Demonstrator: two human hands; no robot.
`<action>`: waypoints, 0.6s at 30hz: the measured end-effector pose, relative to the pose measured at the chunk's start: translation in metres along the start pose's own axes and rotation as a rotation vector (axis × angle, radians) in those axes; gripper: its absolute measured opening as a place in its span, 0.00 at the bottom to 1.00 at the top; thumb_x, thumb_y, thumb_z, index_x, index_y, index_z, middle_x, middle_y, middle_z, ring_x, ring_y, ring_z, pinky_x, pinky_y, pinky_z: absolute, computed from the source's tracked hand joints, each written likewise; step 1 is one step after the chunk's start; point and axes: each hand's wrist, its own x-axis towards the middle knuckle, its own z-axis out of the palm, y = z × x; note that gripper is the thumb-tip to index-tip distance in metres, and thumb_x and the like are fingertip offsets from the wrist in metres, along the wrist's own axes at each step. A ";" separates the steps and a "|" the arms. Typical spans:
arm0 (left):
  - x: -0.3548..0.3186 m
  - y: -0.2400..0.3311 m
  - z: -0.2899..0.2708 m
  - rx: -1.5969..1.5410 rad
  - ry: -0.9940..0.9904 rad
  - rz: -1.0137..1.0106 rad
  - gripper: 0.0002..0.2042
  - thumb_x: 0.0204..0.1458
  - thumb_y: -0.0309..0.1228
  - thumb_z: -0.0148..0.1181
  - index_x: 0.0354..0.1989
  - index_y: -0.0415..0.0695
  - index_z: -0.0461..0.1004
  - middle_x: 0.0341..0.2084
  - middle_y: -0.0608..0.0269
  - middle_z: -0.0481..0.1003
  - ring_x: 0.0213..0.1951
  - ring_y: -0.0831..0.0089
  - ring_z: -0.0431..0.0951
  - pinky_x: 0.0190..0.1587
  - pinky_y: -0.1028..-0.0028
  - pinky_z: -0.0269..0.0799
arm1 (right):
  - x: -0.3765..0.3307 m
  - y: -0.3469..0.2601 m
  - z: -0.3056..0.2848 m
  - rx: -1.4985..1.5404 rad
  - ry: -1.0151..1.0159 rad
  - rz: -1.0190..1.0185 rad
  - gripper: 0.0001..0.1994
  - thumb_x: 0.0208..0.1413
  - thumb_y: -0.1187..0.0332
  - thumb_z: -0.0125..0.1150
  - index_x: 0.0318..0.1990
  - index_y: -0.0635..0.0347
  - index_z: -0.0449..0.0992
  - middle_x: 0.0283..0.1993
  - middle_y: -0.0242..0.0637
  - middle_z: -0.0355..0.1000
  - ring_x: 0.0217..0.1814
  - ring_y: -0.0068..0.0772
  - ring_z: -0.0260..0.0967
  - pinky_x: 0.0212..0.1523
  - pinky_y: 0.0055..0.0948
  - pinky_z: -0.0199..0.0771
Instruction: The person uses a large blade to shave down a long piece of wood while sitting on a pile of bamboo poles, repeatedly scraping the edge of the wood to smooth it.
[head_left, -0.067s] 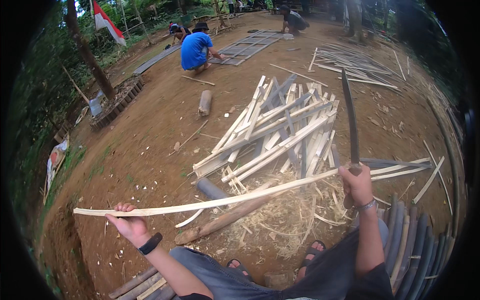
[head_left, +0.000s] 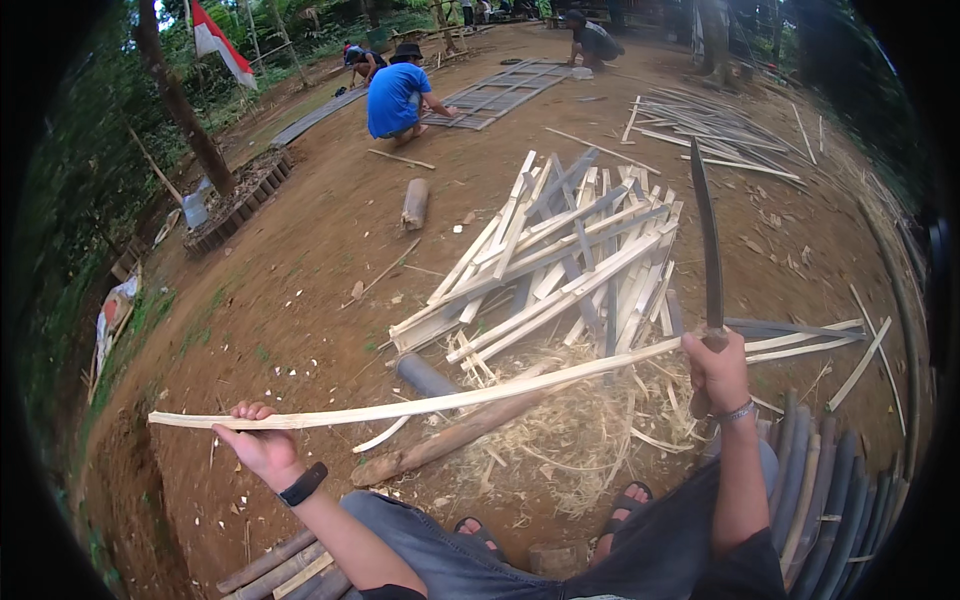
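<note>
A long pale bamboo strip stretches across in front of me, bowed slightly. Near its left end my left hand grips it, with fingers over the top and thumb below. My right hand is closed round the handle of a machete, whose long dark blade points up and away. The strip's right end reaches that hand; whether those fingers pinch it too is hard to see. Beneath the strip lie a wooden log, a short dark bamboo piece and a heap of pale shavings.
A crisscross pile of split bamboo strips lies ahead, another strip pile farther right. Dark bamboo poles lie at my right. A person in a blue shirt crouches by a bamboo lattice panel; other people crouch beyond.
The scene has shifted very slightly in the view. Both hands keep their hold, and the strip and machete stay in nearly the same pose.
</note>
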 end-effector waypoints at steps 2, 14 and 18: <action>0.001 -0.001 -0.003 0.011 -0.011 0.004 0.23 0.60 0.54 0.40 0.29 0.45 0.60 0.23 0.66 0.61 0.25 0.75 0.64 0.28 0.76 0.67 | 0.000 0.000 0.000 -0.005 -0.005 0.003 0.14 0.47 0.65 0.69 0.27 0.61 0.69 0.14 0.26 0.62 0.10 0.15 0.56 0.10 0.18 0.56; -0.008 -0.002 0.014 -0.071 -0.085 0.031 0.24 0.61 0.55 0.32 0.30 0.43 0.59 0.24 0.63 0.60 0.25 0.73 0.60 0.29 0.74 0.63 | 0.004 0.013 -0.002 -0.060 0.042 -0.018 0.19 0.45 0.66 0.70 0.39 0.65 0.67 0.16 0.25 0.63 0.10 0.14 0.55 0.10 0.18 0.54; -0.014 -0.002 0.021 -0.131 -0.158 0.008 0.21 0.61 0.50 0.34 0.31 0.43 0.59 0.25 0.62 0.61 0.26 0.72 0.61 0.30 0.73 0.63 | 0.005 0.015 -0.001 -0.064 0.028 -0.008 0.18 0.45 0.67 0.70 0.38 0.65 0.67 0.16 0.25 0.63 0.10 0.15 0.56 0.10 0.18 0.54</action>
